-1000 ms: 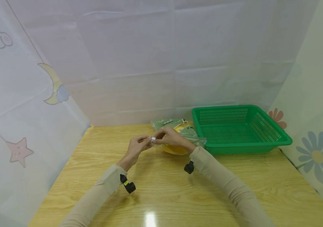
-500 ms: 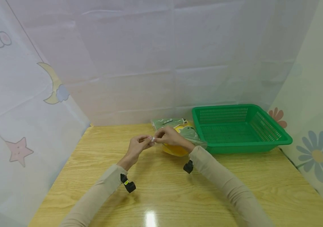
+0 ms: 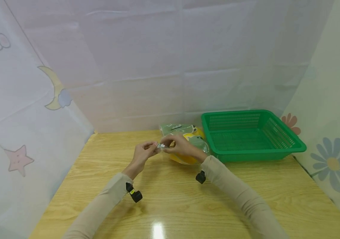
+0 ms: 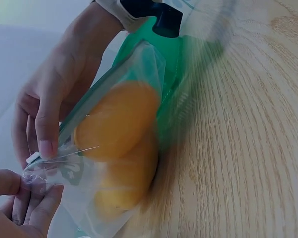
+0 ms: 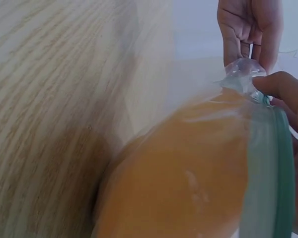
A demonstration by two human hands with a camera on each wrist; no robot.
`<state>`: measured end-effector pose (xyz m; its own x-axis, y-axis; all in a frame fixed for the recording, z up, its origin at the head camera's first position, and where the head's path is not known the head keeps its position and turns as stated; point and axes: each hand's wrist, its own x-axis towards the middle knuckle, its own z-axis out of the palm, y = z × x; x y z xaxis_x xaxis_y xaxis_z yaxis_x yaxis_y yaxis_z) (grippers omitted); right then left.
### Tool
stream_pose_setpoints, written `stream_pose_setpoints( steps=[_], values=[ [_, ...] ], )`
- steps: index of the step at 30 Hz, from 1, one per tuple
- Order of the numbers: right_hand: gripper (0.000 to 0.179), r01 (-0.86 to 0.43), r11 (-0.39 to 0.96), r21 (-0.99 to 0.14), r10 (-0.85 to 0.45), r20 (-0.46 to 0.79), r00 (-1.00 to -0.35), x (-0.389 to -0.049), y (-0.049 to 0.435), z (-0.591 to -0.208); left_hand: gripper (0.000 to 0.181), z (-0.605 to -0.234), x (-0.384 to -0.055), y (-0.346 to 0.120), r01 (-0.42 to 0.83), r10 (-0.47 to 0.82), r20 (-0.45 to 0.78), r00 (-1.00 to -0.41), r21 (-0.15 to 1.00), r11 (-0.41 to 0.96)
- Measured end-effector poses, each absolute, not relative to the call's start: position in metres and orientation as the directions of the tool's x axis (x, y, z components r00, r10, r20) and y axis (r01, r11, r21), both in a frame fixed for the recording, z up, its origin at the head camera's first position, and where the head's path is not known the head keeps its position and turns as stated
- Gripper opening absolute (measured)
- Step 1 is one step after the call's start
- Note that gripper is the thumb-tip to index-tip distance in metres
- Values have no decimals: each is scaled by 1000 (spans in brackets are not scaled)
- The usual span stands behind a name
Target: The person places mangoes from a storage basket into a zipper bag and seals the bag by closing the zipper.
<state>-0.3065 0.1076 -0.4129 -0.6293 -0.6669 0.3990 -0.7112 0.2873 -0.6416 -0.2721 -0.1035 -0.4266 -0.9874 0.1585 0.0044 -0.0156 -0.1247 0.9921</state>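
Note:
A clear plastic slider zip bag (image 3: 199,142) with a green print and a green zip strip (image 5: 283,183) stands on the table against the basket. Rounded orange-yellow things (image 4: 114,121) fill it, seen through the film. My left hand (image 3: 141,155) pinches the bag's bunched left corner between thumb and fingers. Just to the right, my right hand (image 3: 181,146) pinches the zip near that same corner, at the small white slider (image 4: 34,157). Both sets of fingertips are close together in the left wrist view. The right hand covers part of the bag in the head view.
A green plastic basket (image 3: 259,153) with slotted sides sits right beside the bag, at the back right of the wooden table (image 3: 172,199). Printed cloth walls (image 3: 137,66) rise behind and on both sides. Each wrist carries a black camera (image 3: 136,196).
Both hands keep their place at the bag's corner. The fingertips have drawn slightly apart, and the white slider shows more clearly between them. The bag's right end has shifted a little.

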Motion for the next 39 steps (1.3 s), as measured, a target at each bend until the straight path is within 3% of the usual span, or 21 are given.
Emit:
stream_pose_setpoints(
  steps=[28,39],
  values=[
    [17,-846,355,-398,-645,550,-530,-310,102,-418,30,-430,-270,-101,51,139,69,-988,990,-129],
    [7,-844,346,-409,-650,544,-530,-306,100,-414,29,-428,-271,-102,83,140,88,-986,996,-45]
  ],
)
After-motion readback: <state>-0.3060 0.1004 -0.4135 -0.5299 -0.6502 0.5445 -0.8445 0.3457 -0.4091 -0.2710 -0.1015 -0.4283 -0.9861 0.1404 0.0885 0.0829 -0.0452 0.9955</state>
